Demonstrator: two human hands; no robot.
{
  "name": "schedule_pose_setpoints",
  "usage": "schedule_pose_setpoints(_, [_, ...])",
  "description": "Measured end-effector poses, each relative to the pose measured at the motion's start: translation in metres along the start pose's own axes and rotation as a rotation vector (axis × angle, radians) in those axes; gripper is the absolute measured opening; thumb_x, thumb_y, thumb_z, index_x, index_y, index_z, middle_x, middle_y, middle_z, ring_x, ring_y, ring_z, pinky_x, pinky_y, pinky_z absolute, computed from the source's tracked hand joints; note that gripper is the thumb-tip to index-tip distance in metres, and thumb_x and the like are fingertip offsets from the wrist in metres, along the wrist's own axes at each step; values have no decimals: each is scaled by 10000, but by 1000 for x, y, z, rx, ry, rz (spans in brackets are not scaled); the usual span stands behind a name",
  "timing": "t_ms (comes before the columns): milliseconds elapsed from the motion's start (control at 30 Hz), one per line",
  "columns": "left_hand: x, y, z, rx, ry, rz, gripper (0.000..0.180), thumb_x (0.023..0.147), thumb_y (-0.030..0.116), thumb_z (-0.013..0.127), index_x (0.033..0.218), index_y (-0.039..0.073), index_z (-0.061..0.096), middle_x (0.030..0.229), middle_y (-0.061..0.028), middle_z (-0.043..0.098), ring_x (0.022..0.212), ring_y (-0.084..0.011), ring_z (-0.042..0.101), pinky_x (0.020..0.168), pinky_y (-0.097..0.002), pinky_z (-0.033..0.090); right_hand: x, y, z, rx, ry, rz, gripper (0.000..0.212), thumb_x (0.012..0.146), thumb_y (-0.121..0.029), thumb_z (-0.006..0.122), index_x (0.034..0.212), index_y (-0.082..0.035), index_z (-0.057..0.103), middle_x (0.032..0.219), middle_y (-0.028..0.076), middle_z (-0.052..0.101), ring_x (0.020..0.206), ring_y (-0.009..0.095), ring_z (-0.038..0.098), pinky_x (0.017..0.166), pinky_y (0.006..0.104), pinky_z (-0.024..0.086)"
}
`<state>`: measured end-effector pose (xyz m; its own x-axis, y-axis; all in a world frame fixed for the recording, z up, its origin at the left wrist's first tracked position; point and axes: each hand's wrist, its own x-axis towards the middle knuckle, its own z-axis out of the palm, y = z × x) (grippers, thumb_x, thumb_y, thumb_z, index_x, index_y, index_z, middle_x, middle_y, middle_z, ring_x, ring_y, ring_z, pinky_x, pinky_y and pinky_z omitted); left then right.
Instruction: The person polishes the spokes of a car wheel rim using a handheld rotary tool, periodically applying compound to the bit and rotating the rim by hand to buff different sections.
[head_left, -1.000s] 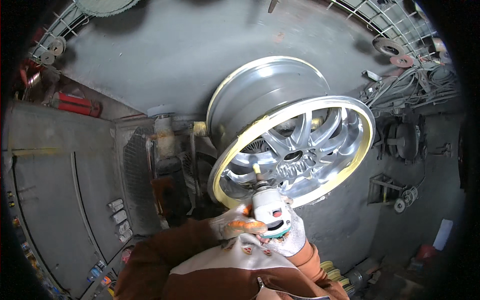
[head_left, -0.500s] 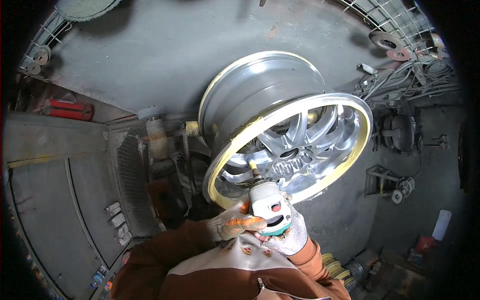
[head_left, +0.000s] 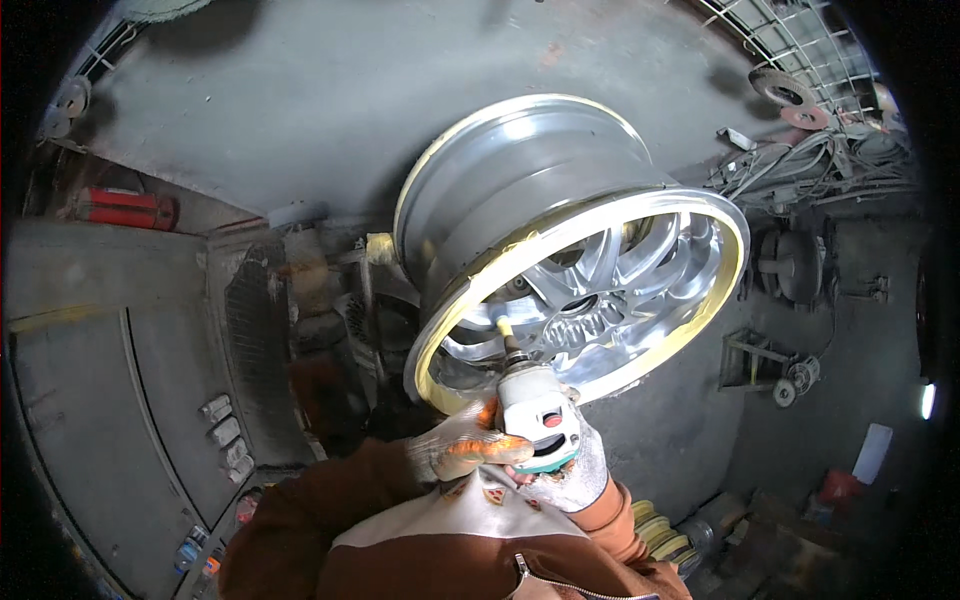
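Note:
In front of me stands a polished silver alloy wheel rim (head_left: 500, 182), tilted, with yellow masking tape (head_left: 462, 318) round its front lip. A hand-held power grinder (head_left: 532, 388), white with a red button and a green end, points up into the spokes. Its slim yellow-tipped bit (head_left: 504, 327) lies against or just before a lower-left spoke; I cannot tell which. My left hand (head_left: 458, 442), in a white and orange work glove, is closed on the grinder's left side. My right hand (head_left: 582, 482), gloved too, wraps its right side and underside, its fingers partly hidden.
A metal stand (head_left: 368, 315) is left of the wheel. Farther left lies a red cylinder (head_left: 128, 209). Cables (head_left: 790, 165) hang at the upper right beneath a wire rack (head_left: 790, 45). Yellow-edged round parts (head_left: 662, 530) lie at the lower right, near a small wheeled machine (head_left: 765, 365).
My view has shifted slightly, so the surroundings sit a little differently. Both hands keep their hold on the grinder, and its bit stays at nearly the same place on the wheel.

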<state>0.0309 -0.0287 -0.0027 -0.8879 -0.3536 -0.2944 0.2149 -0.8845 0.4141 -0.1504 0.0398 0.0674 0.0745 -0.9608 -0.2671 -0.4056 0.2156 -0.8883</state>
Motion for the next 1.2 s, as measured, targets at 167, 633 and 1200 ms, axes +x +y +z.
schedule_pose_setpoints(167, [-14,-6,-5,-176,81,28,807,795,64,832,1470,42,391,1413,-131,533,1262,-252,563,1079,-405,488,12,-5,-2,-134,-67,-135,819,788,-411,828,1358,67,486,1223,245,643,1093,383,670,954,421,532])
schedule_pose_setpoints(633, [23,-2,10,47,-6,36,732,849,187,773,1463,45,402,1337,-86,564,1176,-178,576,980,-358,522,-6,7,-12,133,80,69,775,794,-419,824,1349,32,524,1243,220,644,1132,368,648,1005,419,497])
schedule_pose_setpoints(1200, [28,26,31,-37,-114,-90,768,832,144,771,1491,54,388,1405,-127,541,1282,-223,542,1088,-370,448,-10,-3,-23,-90,85,48,666,782,-336,827,1309,-15,577,1225,182,657,1131,359,646,983,420,510])
